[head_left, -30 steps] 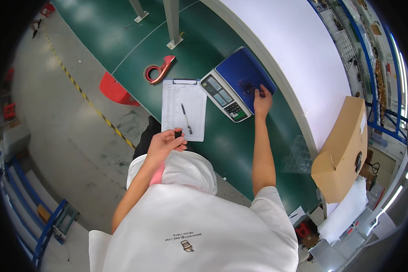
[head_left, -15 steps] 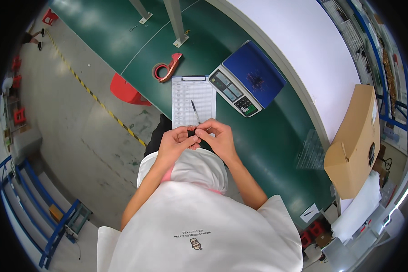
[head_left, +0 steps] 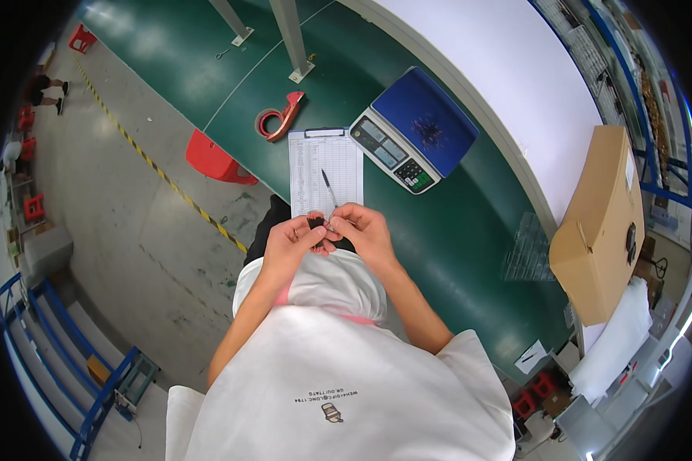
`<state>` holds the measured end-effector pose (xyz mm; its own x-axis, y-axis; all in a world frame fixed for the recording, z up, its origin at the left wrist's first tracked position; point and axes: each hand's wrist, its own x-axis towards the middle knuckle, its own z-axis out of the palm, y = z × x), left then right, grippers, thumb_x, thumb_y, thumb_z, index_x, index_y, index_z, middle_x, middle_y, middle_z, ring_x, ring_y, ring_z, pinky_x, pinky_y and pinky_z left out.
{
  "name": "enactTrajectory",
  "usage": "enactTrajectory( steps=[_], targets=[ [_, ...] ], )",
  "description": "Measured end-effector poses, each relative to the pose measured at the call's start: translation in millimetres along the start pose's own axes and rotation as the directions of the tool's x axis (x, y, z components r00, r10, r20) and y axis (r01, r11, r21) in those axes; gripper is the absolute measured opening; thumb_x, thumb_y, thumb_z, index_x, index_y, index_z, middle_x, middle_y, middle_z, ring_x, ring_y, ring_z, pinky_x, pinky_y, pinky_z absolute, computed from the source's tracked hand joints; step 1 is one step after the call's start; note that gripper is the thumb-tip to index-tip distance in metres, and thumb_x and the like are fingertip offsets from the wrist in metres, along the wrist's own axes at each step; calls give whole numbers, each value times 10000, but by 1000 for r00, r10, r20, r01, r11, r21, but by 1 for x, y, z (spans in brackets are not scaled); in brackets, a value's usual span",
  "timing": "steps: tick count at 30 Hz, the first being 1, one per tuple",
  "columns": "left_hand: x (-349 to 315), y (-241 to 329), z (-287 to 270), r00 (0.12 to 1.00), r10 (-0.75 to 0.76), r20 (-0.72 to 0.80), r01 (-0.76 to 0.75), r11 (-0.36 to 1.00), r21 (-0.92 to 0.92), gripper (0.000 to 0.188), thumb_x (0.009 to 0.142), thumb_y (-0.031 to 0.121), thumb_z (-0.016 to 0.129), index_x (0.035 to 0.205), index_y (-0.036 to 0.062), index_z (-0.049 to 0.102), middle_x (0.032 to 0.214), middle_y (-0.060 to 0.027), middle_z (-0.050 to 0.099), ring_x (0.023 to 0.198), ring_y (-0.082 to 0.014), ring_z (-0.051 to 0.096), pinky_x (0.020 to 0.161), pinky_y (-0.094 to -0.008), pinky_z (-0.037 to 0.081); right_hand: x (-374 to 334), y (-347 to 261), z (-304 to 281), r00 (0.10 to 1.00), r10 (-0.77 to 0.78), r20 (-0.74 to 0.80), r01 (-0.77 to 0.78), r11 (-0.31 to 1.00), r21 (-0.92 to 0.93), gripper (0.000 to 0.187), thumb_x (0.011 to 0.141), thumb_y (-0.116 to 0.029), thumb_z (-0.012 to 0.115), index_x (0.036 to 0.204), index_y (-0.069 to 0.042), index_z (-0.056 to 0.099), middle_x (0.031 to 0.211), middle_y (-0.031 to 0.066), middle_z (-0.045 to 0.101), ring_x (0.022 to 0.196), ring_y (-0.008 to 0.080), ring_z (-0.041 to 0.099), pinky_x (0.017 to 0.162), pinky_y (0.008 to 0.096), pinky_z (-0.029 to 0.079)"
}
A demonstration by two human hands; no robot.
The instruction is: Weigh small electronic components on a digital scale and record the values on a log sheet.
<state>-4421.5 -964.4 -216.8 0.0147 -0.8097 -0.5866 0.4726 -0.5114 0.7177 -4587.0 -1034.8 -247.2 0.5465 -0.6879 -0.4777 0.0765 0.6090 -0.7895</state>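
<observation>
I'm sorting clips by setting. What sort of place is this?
Probably a workshop or small factory: a digital scale sits on a long green workbench, and yellow-and-black striped tape marks the grey floor.

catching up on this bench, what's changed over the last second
The right hand left the scale and moved leftward, back toward the body, to meet the left hand at the small black piece. Whether it took anything off the scale can't be told.

Unchanged: the left hand keeps the black piece; scale, tape dispenser, clipboard and pen stay put.
</observation>
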Motion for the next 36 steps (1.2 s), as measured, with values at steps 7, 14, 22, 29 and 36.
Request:
enactTrajectory(
  steps=[7,14,22,29,36],
  targets=[
    [-1,-3,-5,999,31,-22,-31,999,-13,211,953,68,597,1109,-74,610,886,-139,708,753,-166,685,670,-272,538,-6,13,6,1000,-20,-1,20,998,59,111,953,-102,607,968,5,628,879,39,652,802,86,598,733,238,495],
    [-4,-5,-1,999,6,-51,-5,1000,26,223,950,63,606,1120,-81,600,849,-116,698,727,-153,682,649,-258,538,-8,4,8,998,-33,54,29,997,71,96,963,-60,565,989,24,603,869,59,636,774,115,609,727,272,516],
    [-5,-3,2,998,6,-64,-2,998,65,169,940,68,623,1047,-61,645,799,-84,686,682,-126,662,620,-238,516,-9,0,8,992,-65,108,55,994,90,85,937,-11,587,1004,38,603,893,72,638,775,128,629,731,272,521],
    [-6,-1,2,998,-4,-59,9,997,83,176,942,70,620,1059,-60,643,779,-75,680,678,-122,658,619,-237,512,-7,2,7,988,-136,67,142,986,-88,74,909,-16,639,958,37,624,877,69,661,756,124,651,708,264,518],
    [-4,-3,2,1000,2,-29,1,995,95,183,940,67,621,1071,-58,644,785,-80,685,678,-119,652,621,-240,513,-5,6,3,991,-132,28,134,977,-165,61,899,-26,647,936,21,634,862,60,660,751,106,632,693,256,516]
  ],
)
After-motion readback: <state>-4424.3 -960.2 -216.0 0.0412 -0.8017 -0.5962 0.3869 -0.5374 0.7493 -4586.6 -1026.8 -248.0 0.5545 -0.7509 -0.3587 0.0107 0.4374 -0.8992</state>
